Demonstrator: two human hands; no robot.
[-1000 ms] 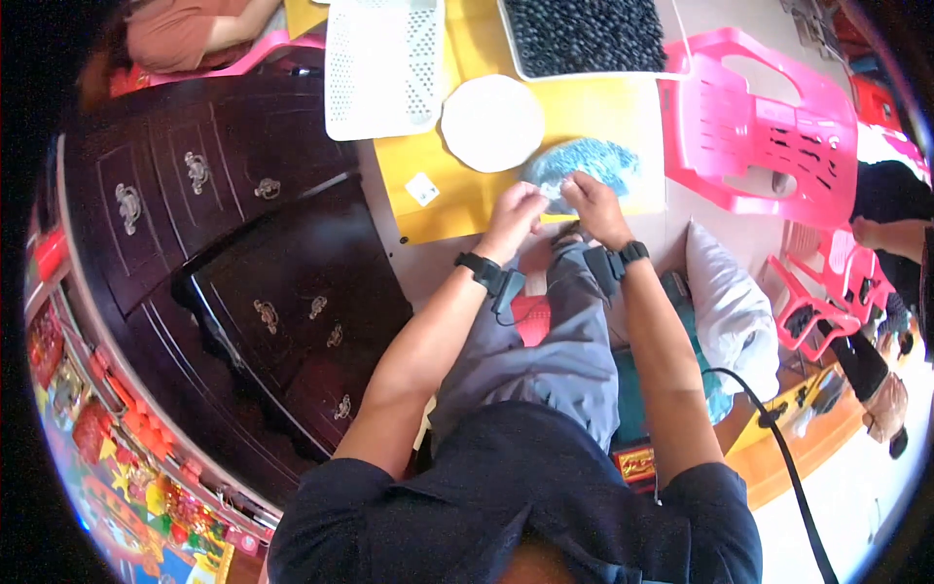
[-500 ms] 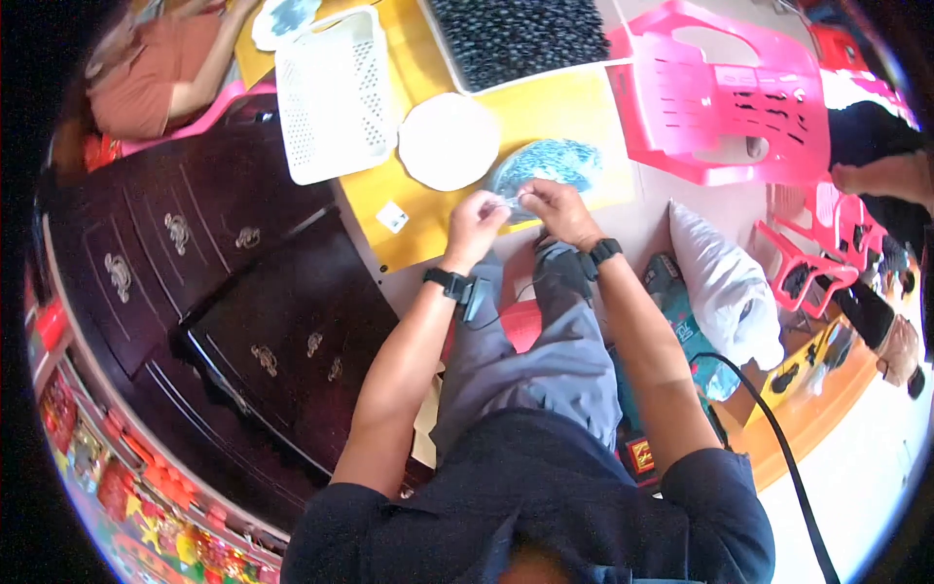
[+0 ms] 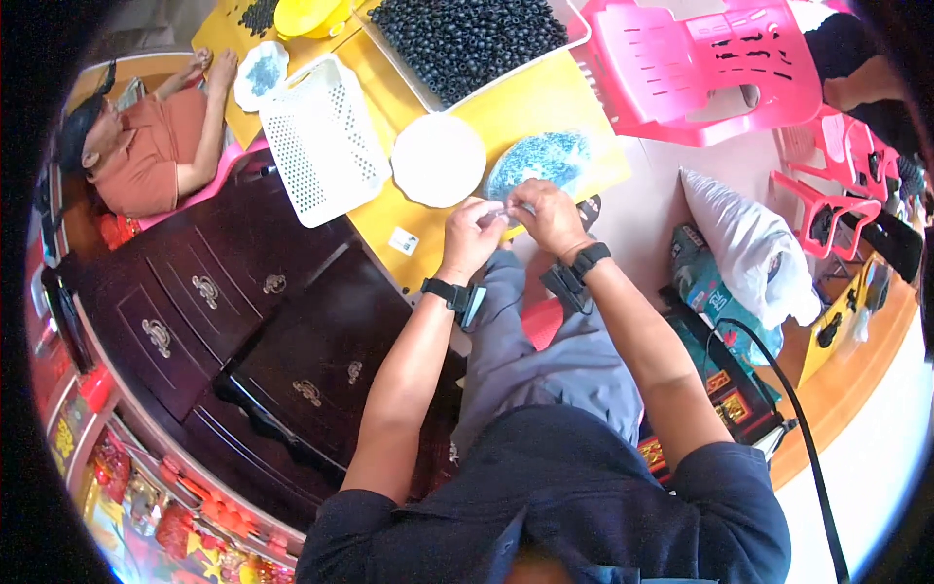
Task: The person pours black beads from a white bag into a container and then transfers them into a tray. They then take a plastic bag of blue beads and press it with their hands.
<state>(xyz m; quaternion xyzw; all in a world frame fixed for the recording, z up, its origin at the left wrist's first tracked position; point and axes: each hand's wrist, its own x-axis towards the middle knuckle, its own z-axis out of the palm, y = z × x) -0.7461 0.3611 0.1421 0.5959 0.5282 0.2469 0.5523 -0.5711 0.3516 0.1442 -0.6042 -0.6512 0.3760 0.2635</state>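
My left hand [image 3: 474, 237] and my right hand [image 3: 547, 216] meet at the near edge of a yellow table, fingertips pinched close together. Something small and pale shows between them, too small to make out. Just beyond the fingers lies a heap of small blue, clear-looking pieces [image 3: 541, 164], on a dish or in a bag; I cannot tell which. To its left is a white scalloped plate [image 3: 438, 161] with nothing visible on it. Further left a white perforated basket [image 3: 326, 146] stands on the yellow table [image 3: 520, 107].
A white tray [image 3: 581, 34] full of black ring-like beads sits at the back. Pink chairs [image 3: 671, 68] stand right, beside a white sack [image 3: 744, 253]. Dark drawers [image 3: 233, 282] fill the left. A person in an orange shirt [image 3: 151, 151] sits far left near a small dish [image 3: 261, 76].
The whole view has shifted, bringing more of the bead tray and the seated person into sight. Both hands stay pinched together, a little closer than before.
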